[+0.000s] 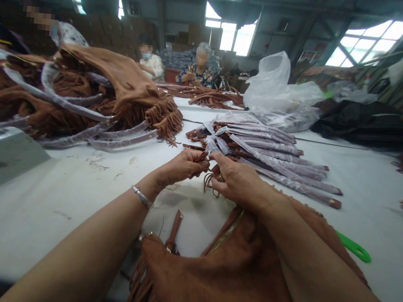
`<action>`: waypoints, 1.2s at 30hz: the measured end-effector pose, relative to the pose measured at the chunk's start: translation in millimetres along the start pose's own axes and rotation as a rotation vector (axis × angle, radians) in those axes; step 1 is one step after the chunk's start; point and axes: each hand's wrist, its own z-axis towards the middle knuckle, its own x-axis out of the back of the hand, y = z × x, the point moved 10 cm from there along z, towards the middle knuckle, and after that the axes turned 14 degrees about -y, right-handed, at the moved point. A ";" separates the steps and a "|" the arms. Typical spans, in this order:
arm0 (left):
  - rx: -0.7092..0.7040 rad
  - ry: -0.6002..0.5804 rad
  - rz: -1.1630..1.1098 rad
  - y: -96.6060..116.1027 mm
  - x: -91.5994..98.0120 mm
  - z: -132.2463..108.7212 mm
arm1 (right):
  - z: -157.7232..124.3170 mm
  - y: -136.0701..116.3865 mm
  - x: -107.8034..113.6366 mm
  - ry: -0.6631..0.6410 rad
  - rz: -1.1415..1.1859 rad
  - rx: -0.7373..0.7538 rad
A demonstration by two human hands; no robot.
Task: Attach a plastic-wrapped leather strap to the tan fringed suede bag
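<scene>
While the left hand (180,165) and the right hand (237,181) meet over the white table (52,231), their fingers pressed together, both pinch a small tangle of thin brown suede strands (209,183); the tips of the left fingers (199,158) close on the strands from one side, the right fingers (217,158) from the other; some strands hang loose below the hands; a silver bracelet (142,196) circles the left wrist, and a ring (220,177) sits on the right hand.

Just below the hands, at the near edge of the table, lies a brown fringed suede bag (210,277) with a gold zip (227,230), partly under the right forearm; a brown strap (174,232) stands beside it.

Just past the hands lies a stack of brown straps in pale wrapping (269,153); to the left rises a heap of fringed bags (81,95) with wrapped handles; a green handle (355,247) lies to the right; farther off are a clear plastic bag (280,89), black bags (359,122), and two seated people (198,64) (148,59), one behind loose brown straps (203,96).
</scene>
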 end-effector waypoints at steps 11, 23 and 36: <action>0.068 -0.117 -0.083 -19.3 -6.8 -0.9 | 6.0 -1.7 -16.9 -0.097 0.105 0.058; 0.089 -0.112 -0.152 -24.0 -0.2 -4.1 | 6.6 13.1 -9.0 0.017 0.204 0.058; 0.015 0.181 -0.093 -11.2 21.4 -12.6 | 5.6 20.2 -2.3 0.086 0.241 0.023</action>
